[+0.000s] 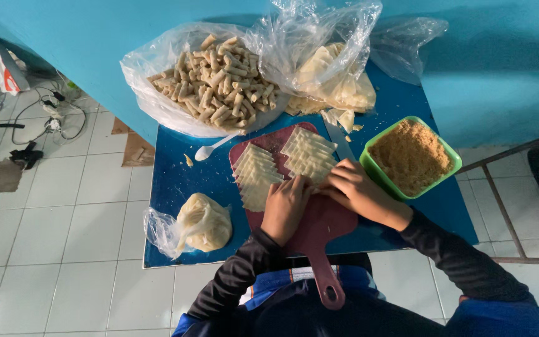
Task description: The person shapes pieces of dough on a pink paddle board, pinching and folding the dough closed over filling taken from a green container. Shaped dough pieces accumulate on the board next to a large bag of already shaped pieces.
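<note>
Blue tabletop (pixel 176 187), seen from above, bearing the following; a dark red plastic cutting board (pixel 319 224) with its handle pointing toward the person, carrying two fanned rows of pale square pastry wrappers (pixel 282 165); left hand (pixel 285 209), fingers curled downward and knuckles up, resting on the near end of the left row, pressing on a wrapper there, whether anything is pinched beneath cannot be told; right hand (pixel 354 190), fingers bent and drawn together at the near edge of the right row, fingertips touching the wrappers just beside the left hand, its grasp likewise hidden; both arms in dark long sleeves; a green rectangular container (pixel 369 163) of brown crumbly filling just right of the board, close by the right wrist; a white plastic spoon (pixel 210 150) lying on the table left of the board's far end; a clear plastic bag (pixel 138 75) spread open at the far left corner, heaped with finished rolled pastry sticks (pixel 219 78); a second clear bag (pixel 294 37) beside it holding further pale wrappers; a knotted bag of pale dough (pixel 204 221) near the left front edge; white tiled floor around the table.
</note>
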`<state>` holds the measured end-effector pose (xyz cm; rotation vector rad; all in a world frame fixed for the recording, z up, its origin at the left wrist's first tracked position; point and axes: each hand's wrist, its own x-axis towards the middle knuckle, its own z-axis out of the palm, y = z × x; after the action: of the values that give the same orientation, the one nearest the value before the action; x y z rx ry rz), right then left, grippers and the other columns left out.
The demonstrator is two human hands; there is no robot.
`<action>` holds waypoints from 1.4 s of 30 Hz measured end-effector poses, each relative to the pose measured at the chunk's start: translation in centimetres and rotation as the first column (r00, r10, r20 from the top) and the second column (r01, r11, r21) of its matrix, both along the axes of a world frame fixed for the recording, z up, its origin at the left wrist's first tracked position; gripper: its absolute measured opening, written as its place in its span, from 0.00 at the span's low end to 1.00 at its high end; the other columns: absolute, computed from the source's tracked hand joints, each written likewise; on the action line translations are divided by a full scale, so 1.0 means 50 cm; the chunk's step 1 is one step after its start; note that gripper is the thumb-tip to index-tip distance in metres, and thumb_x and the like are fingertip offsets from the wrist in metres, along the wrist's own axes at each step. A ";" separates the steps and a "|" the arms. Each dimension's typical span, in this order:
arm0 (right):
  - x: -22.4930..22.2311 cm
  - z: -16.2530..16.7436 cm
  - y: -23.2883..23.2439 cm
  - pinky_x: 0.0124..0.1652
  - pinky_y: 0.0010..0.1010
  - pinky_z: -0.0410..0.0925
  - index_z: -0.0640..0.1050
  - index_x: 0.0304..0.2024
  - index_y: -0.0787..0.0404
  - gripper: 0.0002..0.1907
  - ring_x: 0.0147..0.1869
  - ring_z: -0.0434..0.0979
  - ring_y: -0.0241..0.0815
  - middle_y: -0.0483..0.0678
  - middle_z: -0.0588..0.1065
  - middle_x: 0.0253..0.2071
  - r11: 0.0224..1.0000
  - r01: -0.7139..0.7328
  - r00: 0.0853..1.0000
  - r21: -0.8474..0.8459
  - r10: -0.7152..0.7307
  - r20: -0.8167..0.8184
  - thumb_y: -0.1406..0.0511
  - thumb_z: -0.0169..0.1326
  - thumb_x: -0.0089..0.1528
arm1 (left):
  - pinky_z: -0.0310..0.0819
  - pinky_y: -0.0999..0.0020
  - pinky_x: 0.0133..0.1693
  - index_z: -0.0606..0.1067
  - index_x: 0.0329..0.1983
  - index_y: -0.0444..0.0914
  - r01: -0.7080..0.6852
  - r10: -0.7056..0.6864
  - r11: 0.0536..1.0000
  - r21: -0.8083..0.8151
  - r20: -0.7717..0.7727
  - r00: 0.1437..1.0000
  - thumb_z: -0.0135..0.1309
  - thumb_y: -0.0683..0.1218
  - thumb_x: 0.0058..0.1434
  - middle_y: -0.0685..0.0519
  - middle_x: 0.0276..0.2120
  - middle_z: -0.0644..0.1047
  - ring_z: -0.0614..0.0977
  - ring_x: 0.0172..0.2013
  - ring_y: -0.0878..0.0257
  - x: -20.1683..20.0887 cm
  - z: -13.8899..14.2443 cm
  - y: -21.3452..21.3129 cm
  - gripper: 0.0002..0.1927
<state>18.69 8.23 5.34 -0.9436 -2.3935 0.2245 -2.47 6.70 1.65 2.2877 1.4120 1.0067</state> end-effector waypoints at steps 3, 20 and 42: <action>-0.002 -0.002 0.007 0.49 0.40 0.67 0.80 0.37 0.64 0.09 0.50 0.74 0.51 0.50 0.77 0.40 1.000 0.004 0.999 -0.025 -0.005 -0.044 0.68 0.64 0.56 | 0.68 0.58 0.43 0.73 0.43 0.40 0.048 -0.048 0.998 0.027 0.004 0.999 0.54 0.46 0.68 0.53 0.33 0.78 0.80 0.38 0.56 -0.010 0.010 -0.005 0.06; -0.010 -0.006 -0.016 0.53 0.43 0.64 0.81 0.41 0.59 0.11 0.53 0.72 0.48 0.46 0.75 0.41 0.971 0.049 0.991 0.233 -0.077 0.112 0.68 0.62 0.55 | 0.70 0.58 0.45 0.76 0.43 0.42 0.010 -0.008 0.996 0.093 -0.013 1.000 0.55 0.46 0.66 0.53 0.37 0.77 0.79 0.42 0.54 0.012 0.022 0.003 0.05; -0.011 -0.014 -0.002 0.54 0.44 0.63 0.78 0.40 0.63 0.10 0.53 0.73 0.50 0.49 0.76 0.43 0.977 0.079 0.993 0.198 -0.095 0.074 0.68 0.61 0.57 | 0.70 0.57 0.45 0.76 0.44 0.41 0.016 -0.015 0.994 0.108 -0.008 1.000 0.56 0.44 0.64 0.51 0.38 0.76 0.79 0.42 0.53 0.011 0.011 0.010 0.07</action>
<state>18.15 8.15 4.62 -0.9795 -2.3900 -0.0828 -1.94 7.21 2.22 2.3769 1.3716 1.0962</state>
